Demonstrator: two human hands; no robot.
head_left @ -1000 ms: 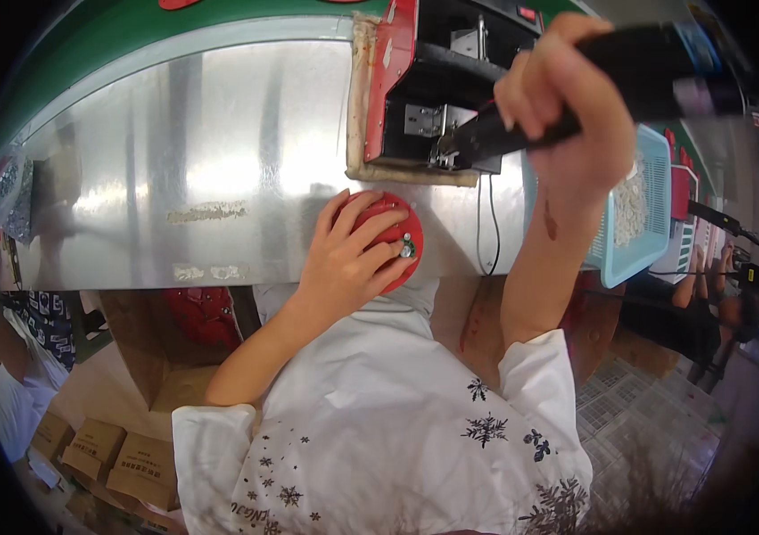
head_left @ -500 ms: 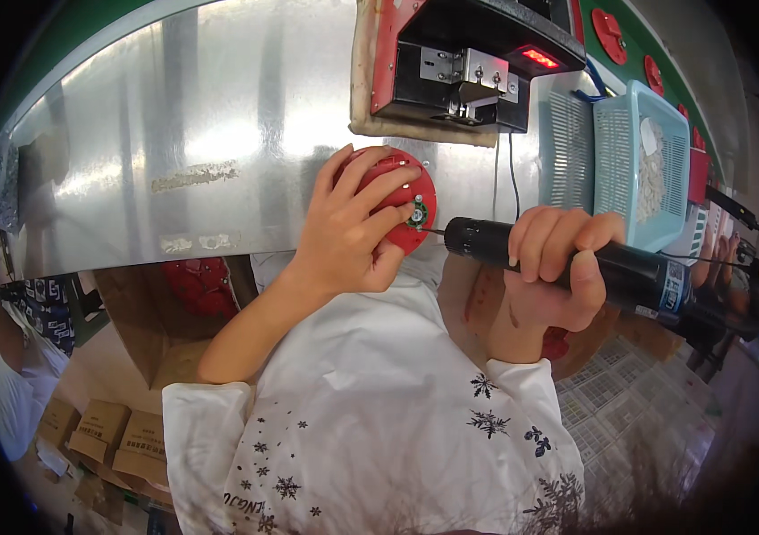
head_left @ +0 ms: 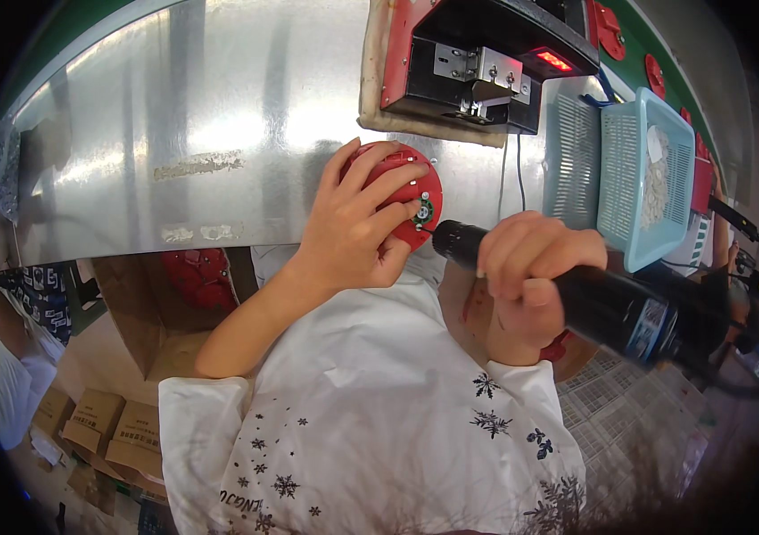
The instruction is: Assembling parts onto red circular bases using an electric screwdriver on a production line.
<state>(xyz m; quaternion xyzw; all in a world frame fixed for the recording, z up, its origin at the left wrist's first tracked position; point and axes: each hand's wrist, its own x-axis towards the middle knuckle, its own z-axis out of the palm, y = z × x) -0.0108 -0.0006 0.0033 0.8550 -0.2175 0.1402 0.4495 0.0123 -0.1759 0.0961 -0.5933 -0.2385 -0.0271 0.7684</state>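
A round red plastic disc (head_left: 430, 181) rests at the near edge of the metal table, with my left hand (head_left: 348, 218) spread over it, gripping it. Near its right rim sits a small green round circuit board (head_left: 425, 210) that my fingertips touch. My right hand (head_left: 536, 267) is wrapped round a black electric screwdriver (head_left: 602, 308), which lies aslant with its rear end lower right. Its thin bit points at the disc's lower right part, beside the board; whether it sits in a screw is too small to tell.
Beyond the disc stands a black and red machine (head_left: 478, 80) with a lit red display. A light blue basket (head_left: 625, 178) of small pale parts is on the right. More red discs (head_left: 197, 276) lie in a cardboard box (head_left: 130, 303) below the table. Another person (head_left: 18, 357) is at far left.
The screwdriver has tilted, its rear end swinging down toward me, and my right hand has shifted left with it. My left hand still holds the disc.
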